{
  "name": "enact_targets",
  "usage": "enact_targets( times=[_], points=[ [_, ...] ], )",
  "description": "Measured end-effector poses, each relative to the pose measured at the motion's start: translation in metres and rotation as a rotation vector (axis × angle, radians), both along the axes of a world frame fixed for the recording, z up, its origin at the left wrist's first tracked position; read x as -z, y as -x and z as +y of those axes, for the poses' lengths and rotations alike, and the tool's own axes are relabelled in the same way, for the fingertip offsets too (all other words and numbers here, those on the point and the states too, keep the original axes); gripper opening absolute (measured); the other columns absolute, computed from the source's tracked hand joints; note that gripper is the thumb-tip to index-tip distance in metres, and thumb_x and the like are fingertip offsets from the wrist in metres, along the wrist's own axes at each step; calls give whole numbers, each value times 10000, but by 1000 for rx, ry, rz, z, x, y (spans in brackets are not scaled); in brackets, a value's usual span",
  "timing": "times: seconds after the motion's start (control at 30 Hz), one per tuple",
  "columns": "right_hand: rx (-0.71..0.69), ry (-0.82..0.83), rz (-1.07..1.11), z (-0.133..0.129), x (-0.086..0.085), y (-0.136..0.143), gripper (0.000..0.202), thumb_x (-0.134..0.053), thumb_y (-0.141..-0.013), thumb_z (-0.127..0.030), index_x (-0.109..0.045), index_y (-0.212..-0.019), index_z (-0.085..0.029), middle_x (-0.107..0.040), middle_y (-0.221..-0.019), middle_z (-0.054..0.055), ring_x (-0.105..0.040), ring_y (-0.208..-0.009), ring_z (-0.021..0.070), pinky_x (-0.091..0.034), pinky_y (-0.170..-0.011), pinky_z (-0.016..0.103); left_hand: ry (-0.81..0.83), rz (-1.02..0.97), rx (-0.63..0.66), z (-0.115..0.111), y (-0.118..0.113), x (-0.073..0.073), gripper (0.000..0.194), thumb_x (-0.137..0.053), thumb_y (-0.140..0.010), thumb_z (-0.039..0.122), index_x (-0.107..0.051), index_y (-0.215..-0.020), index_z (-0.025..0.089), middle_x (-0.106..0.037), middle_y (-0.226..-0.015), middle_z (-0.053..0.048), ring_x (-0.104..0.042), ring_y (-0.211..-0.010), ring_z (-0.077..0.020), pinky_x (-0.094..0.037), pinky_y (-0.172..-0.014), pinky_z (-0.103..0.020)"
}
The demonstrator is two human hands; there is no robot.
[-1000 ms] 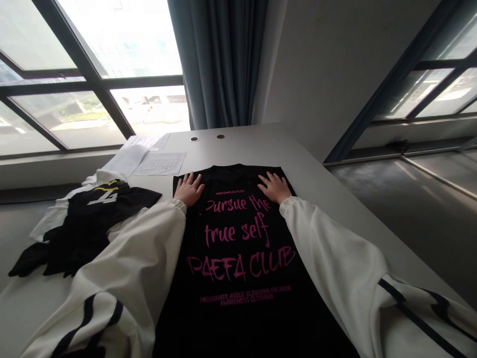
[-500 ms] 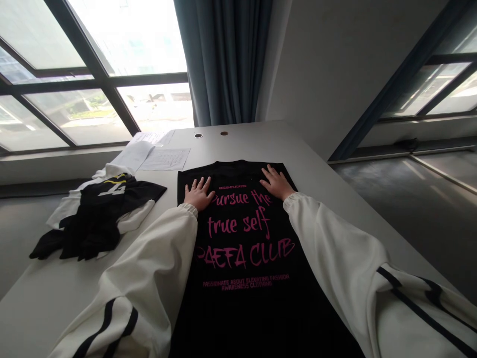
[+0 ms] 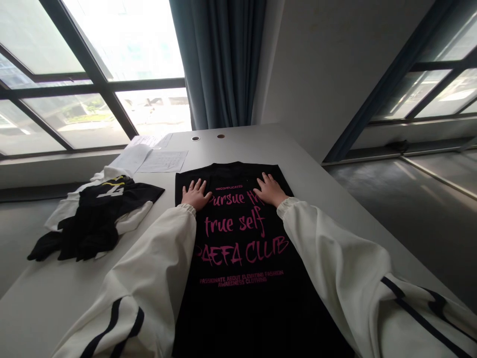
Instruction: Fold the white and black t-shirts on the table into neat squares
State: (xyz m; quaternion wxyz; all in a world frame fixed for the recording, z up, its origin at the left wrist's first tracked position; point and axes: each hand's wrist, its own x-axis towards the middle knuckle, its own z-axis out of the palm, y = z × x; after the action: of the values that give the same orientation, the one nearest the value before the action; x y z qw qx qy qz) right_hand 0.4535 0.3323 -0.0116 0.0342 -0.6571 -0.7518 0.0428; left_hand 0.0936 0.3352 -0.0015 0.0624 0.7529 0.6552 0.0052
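Center of frame: printed black garment (image 3: 236, 238), flat on table (image 3: 257, 145) | left hand (image 3: 196, 195), right hand (image 3: 271, 190): laid on garment, fingers spread, each grip released

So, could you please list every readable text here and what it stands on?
On the black shirt:
"UNCOMPLICATED"
"Pursue th", partly covered
"true self"
"AEFA CLUB", first letter partly hidden
"PASSIONATE ABOUT ELEVATING FASHION"
"AWARENESS CLOTHING"
White mark on the clothes pile: unclear.
Writing on the papers: too small to read.
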Motion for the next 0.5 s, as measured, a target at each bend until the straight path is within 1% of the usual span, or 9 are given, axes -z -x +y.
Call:
enact_targets(
  times=[0.03, 0.1, 0.17, 0.23, 0.37, 0.43, 0.5],
  points=[
    [27, -1, 4, 2, -1, 4, 795, -349, -1064, -649, -394, -1662, -127, -165, -1790, 183, -163, -1638, 426, -252, -1294, 584, -3, 1, 0, 0, 0, 0, 831, -252, -1015, 725, -216, -1729, 302, -119, -1808, 4, -88, -1668, -346, -97, -1320, -658],
    [29, 33, 18, 6, -3, 9, 761, -323, -1078, -614, -333, -1692, -166, -171, -1795, 140, -147, -1645, 410, -208, -1297, 633, -6, 6, -2, 0, 0, 0, 826, -257, -1014, 724, -224, -1727, 309, -126, -1808, 2, -93, -1667, -349, -109, -1320, -655],
    [-31, 78, 34, 8, -6, 10, 739, -318, -1080, -599, -263, -1719, -231, -170, -1801, 76, -134, -1651, 392, -146, -1294, 692, -9, 7, -3, -1, 0, -1, 826, -256, -1014, 722, -231, -1726, 304, -132, -1807, -2, -97, -1667, -344, -107, -1321, -654],
    [-106, 106, 52, 9, -8, 9, 735, -345, -1070, -611, -255, -1720, -280, -171, -1801, 32, -122, -1655, 385, -114, -1289, 720, -9, 1, -2, -1, 0, -1, 832, -257, -1013, 721, -236, -1725, 291, -133, -1806, -1, -100, -1668, -332, -99, -1323, -651],
    [-210, 100, 80, 10, -10, 2, 674, -351, -1074, -609, -341, -1688, -332, -219, -1790, 3, -167, -1649, 373, -123, -1292, 712, -12, -15, -11, -2, -1, -1, 837, -275, -1007, 723, -249, -1722, 290, -137, -1804, 9, -101, -1669, -315, -92, -1327, -642],
    [-219, 75, 84, 11, -8, 2, 656, -336, -1082, -596, -349, -1684, -337, -249, -1782, 5, -205, -1642, 360, -150, -1295, 693, -12, -21, -11, -2, -2, -2, 833, -277, -1008, 719, -255, -1721, 290, -139, -1803, 11, -104, -1668, -314, -91, -1327, -641],
    [-185, 37, 76, 13, -6, 4, 662, -326, -1085, -583, -329, -1694, -323, -278, -1773, 16, -224, -1636, 350, -200, -1293, 666, -10, -25, -9, -3, -2, -2, 830, -275, -1010, 715, -257, -1721, 286, -137, -1803, 12, -106, -1668, -317, -93, -1326, -644]
  ],
)
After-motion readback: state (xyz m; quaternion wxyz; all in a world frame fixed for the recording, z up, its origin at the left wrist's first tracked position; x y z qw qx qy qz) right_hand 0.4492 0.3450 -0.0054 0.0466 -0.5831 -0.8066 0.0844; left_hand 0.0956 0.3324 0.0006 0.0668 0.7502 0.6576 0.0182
